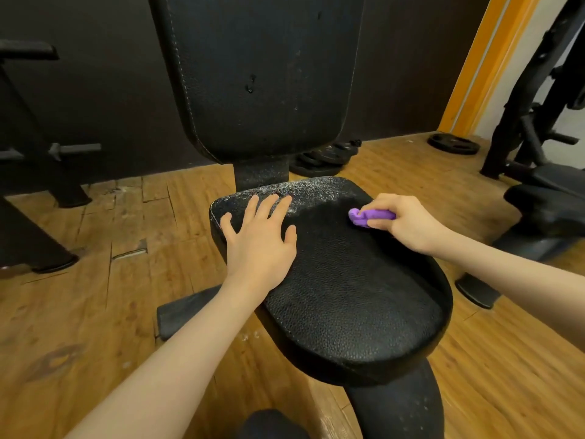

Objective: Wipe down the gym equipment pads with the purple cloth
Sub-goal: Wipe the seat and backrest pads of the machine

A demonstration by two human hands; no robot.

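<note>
A black leather seat pad (348,289) fills the middle of the view, with an upright black back pad (262,74) behind it. White dust covers the seat's far edge; the nearer part looks dark and clean. My left hand (258,236) lies flat on the seat's left side with fingers spread. My right hand (408,221) grips a bunched purple cloth (364,217) and presses it on the seat's far right part, just below the dusty strip.
Wooden floor surrounds the bench. Black weight plates (323,158) lie behind the seat, and another plate (452,144) lies further right. A black machine frame (538,122) and bench stand at the right. More dark equipment (31,153) stands at the left against the dark wall.
</note>
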